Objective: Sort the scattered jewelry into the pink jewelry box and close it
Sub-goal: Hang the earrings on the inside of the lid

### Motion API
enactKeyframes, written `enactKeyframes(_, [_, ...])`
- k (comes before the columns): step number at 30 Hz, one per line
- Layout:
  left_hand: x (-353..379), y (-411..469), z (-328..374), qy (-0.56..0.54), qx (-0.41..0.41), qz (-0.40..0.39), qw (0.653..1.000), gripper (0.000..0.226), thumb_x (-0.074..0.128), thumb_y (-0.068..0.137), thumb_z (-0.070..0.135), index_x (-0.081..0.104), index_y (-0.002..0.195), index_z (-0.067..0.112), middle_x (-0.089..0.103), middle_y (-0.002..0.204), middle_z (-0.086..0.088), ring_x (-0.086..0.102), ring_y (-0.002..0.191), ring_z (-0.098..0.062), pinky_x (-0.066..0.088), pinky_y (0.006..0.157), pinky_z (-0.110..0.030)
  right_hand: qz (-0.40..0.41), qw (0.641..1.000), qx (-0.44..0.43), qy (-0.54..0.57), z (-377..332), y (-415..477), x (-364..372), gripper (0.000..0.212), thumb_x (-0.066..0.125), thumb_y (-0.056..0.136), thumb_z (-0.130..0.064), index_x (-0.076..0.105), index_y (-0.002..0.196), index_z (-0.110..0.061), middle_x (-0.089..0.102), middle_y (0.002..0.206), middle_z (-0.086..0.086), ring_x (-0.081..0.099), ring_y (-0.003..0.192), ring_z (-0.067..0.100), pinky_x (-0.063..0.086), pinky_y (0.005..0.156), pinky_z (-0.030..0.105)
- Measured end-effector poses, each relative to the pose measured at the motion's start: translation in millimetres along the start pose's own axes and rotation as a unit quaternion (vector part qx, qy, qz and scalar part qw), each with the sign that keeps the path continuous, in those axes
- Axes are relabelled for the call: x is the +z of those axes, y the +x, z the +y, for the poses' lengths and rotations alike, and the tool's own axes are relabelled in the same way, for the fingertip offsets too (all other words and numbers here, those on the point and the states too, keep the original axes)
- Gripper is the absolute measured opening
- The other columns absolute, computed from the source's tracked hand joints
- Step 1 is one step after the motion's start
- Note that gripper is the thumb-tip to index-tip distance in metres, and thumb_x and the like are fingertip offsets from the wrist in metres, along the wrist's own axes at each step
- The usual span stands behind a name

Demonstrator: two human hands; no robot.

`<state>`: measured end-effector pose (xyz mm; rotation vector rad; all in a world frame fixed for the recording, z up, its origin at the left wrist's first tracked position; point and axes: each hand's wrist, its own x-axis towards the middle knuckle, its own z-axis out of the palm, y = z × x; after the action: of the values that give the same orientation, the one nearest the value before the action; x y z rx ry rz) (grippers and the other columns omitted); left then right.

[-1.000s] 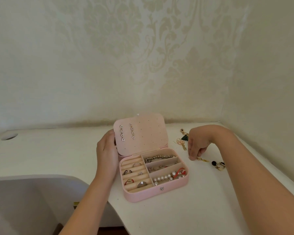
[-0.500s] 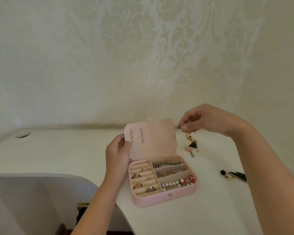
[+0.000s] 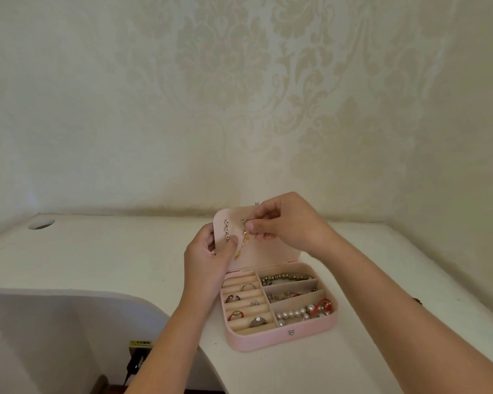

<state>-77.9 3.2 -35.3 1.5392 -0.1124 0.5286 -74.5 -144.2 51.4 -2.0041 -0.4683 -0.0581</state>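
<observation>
My left hand (image 3: 207, 253) grips the left edge of the lid (image 3: 271, 251) of the pink jewelry box (image 3: 282, 338). My thumb lies on the inner face and my fingers curl behind, holding the lid upright. The lid is a rounded rectangle lined in soft-looking matte pink, pricked with rows of small holes. A silver drop earring (image 3: 227, 229) of linked sparkly rounds hangs there already.

Just right of it the gold earring (image 3: 244, 242) dangles against the lining, a fine chain with small amber-yellow pieces. My right hand (image 3: 286, 223) pinches it at the top between thumb and forefinger. I judge this to be the step of pinning the earring to the lid. The next move calls for finding a free hole with the post and pushing it straight through while my left hand braces the panel.

Below, the box base sits open on the white table (image 3: 125, 260). Beige velvety ring rolls (image 3: 246, 304) hold rings on the left. Divided trays on the right hold a metallic bead bracelet (image 3: 285, 277) and glossy pearls (image 3: 296, 313) with red cord.
</observation>
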Motion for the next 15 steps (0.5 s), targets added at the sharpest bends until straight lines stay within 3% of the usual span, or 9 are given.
enactKeyframes(6, [-1,2,-3,-0.006,0.007,-0.005,1.000,0.019,0.064,0.086,0.007,0.067,0.098,0.021,0.073,0.089,0.005,0.069,0.083,-0.010,0.054,0.070,-0.026,0.060,0.997,0.006,-0.054,8,4,19,0.014,0.072,0.079,-0.005,0.069,0.070,-0.015,0.066,0.066,0.012,0.058,0.057,0.016,0.051,0.055,0.020])
enactKeyframes(15, [-1,5,-5,0.006,0.003,0.003,1.000,0.027,0.058,0.087,0.001,0.066,0.092,0.026,0.073,0.085,0.004,0.068,0.081,-0.015,0.055,0.075,-0.036,0.093,0.991,0.013,-0.093,13,5,20,0.008,0.074,0.077,-0.009,0.070,0.073,-0.005,0.065,0.062,0.010,0.056,0.052,0.013,0.052,0.061,0.030])
